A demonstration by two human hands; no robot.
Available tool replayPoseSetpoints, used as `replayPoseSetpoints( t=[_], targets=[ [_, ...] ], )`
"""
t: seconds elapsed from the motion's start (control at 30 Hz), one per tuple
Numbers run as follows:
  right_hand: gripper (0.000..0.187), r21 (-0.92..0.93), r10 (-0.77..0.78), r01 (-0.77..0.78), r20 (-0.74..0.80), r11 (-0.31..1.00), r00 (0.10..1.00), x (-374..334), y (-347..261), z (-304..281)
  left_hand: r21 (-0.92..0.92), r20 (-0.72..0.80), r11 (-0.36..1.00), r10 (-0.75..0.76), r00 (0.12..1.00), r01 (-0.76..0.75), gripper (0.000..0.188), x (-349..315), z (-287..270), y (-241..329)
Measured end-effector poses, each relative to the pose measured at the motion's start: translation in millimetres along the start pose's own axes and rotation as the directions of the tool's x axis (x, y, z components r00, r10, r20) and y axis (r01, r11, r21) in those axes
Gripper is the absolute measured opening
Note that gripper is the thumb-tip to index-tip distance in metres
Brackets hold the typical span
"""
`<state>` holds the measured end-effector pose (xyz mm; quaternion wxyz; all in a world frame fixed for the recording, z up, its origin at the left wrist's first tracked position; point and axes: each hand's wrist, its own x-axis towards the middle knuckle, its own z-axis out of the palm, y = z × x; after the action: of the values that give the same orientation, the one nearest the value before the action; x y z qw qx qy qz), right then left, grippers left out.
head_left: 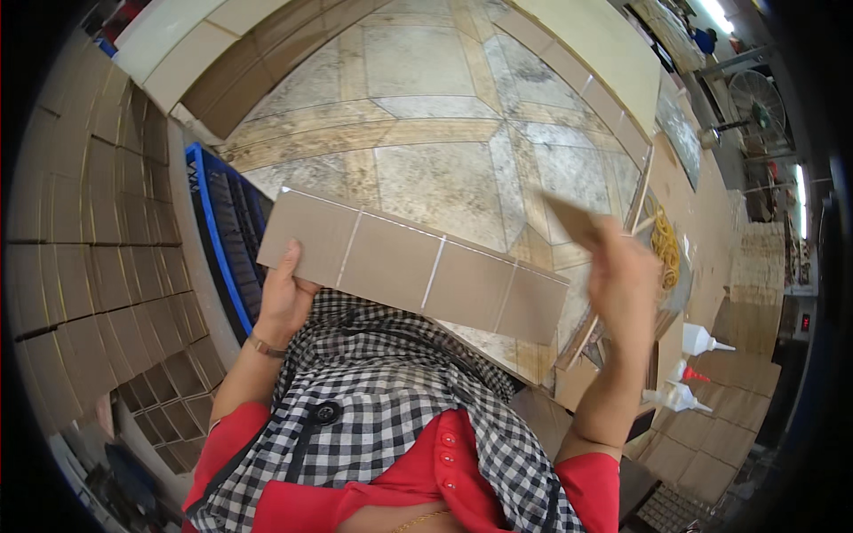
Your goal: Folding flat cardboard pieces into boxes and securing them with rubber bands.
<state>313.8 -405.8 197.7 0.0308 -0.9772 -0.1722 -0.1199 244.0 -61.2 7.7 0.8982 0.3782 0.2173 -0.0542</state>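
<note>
My left hand grips the left end of a long flat cardboard blank, creased into several panels and held across my lap. Raised at the right, my right hand pinches a small brown cardboard piece above the blank's right end. The small piece and that hand are motion-blurred.
Stacks of flat cardboard fill the left side, next to a blue plastic crate. At the right, a work surface holds yellow rubber bands and white glue bottles. Below me is a tiled floor; a fan stands far right.
</note>
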Motion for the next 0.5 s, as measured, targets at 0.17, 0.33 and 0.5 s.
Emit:
replayPoseSetpoints(
  t=[0.17, 0.33, 0.5],
  targets=[
    [0.020, 0.198, -0.280, 0.262, 0.064, 0.944, 0.958, 23, -79, 54, -0.029, 0.022, 0.999, 0.047, 0.999, -0.047, 0.044, 1, 4, -2],
    [0.027, 0.167, -0.417, 0.403, 0.056, 0.900, 0.907, 37, -117, 61, -0.030, 0.048, 0.996, 0.084, 0.995, -0.083, 0.043, -1, 7, -1],
    [0.027, 0.064, -0.496, 0.492, 0.111, 0.868, 0.861, 28, -130, 67, -0.054, 0.061, 0.994, 0.098, 0.993, -0.094, 0.042, 0, 5, -4]
  ],
)
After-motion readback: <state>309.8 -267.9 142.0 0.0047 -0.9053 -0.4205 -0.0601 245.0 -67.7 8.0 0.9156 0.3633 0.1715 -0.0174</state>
